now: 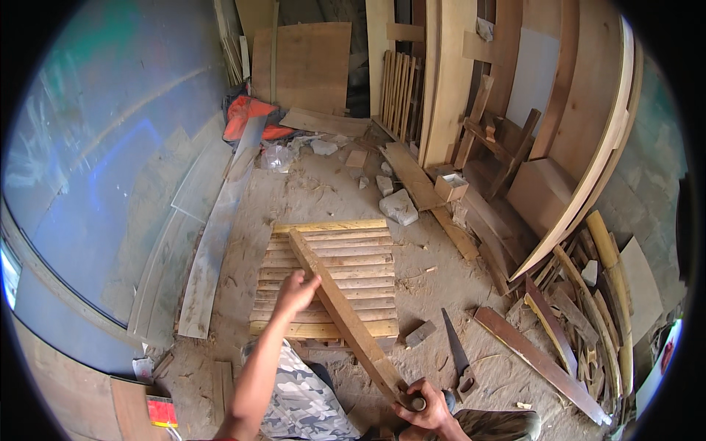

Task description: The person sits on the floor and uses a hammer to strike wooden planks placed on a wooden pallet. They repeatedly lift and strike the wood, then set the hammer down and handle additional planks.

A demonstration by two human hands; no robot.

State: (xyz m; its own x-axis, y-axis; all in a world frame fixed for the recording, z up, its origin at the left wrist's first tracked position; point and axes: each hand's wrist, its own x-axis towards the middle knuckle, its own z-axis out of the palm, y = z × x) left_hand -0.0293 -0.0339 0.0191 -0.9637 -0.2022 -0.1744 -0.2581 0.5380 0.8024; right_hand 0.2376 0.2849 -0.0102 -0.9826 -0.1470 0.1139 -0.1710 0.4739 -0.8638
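Note:
A long wooden beam (346, 320) lies slantwise across a slatted wooden platform (360, 273), its near end reaching toward me. My left hand (296, 292) is closed at the beam's left edge, near its far end, with fingertips on the wood. By the near end, my right hand (429, 409) is wrapped round a tool with a round wooden handle end (418, 403); the rest of that tool is hidden. To the right of this hand lies a handsaw (459, 356) on the dirt floor, its blade pointing away from me.
A small grey block (420, 334) sits beside the platform. On the right are a reddish-brown plank (540, 361), a heap of scrap wood (592, 323) and tall leaning boards (588, 110). Stones (398, 207) lie beyond the platform. A long board (220, 242) runs along the left wall.

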